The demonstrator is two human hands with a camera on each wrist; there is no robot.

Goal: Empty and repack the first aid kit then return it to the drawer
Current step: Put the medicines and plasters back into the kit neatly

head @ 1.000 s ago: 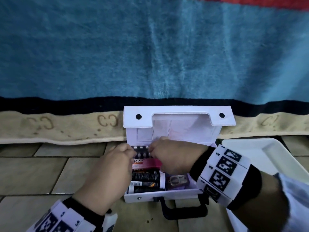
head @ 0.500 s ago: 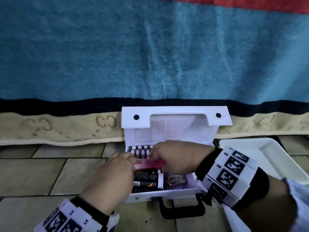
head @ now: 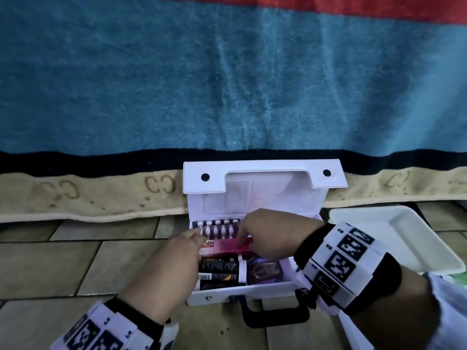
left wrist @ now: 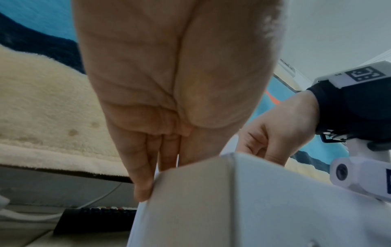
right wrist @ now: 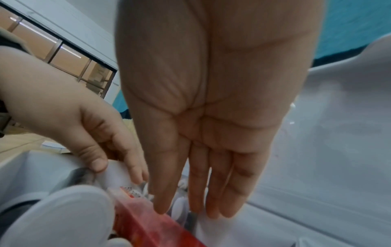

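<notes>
Both hands reach into the open first aid kit [head: 242, 291]: left hand [head: 174, 263] and right hand [head: 273, 233], fingers straight, touch the pill sheet [head: 217, 227] and pink box [head: 227, 245].

The tiled floor [head: 75, 263] carries the open white case [head: 242, 290] (handle nearest), a white tray [head: 394, 223] just right, and the blanket's hem [head: 96, 198] behind.

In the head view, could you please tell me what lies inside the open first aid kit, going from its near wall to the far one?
Black tube with a white cap → pink box → blister pack of white pills by the raised lid.
</notes>
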